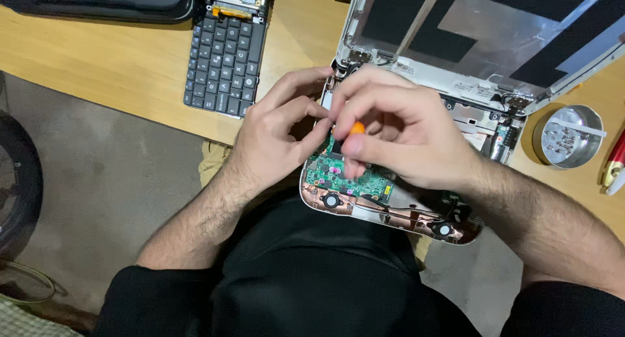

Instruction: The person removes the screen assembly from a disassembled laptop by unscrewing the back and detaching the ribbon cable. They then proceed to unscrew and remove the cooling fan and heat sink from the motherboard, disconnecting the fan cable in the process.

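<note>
Mid-frame, right hand (403,138) pinches an orange-tipped screwdriver (356,128) over the green circuit board (345,174); left hand (280,132) curls fingertips against the laptop (456,83).

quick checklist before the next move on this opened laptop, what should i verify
1. Right hand grips the orange-handled tool: ok.
2. Left hand steadies beside it: ok.
3. Tool tip seated on its target: cannot tell, fingers hide it.
4. Green circuit board exposed, nothing lying on it: ok.
5. Laptop base fully on the wooden desk: not ok, it overhangs the edge.
6. Round metal dish near right: ok.
</note>
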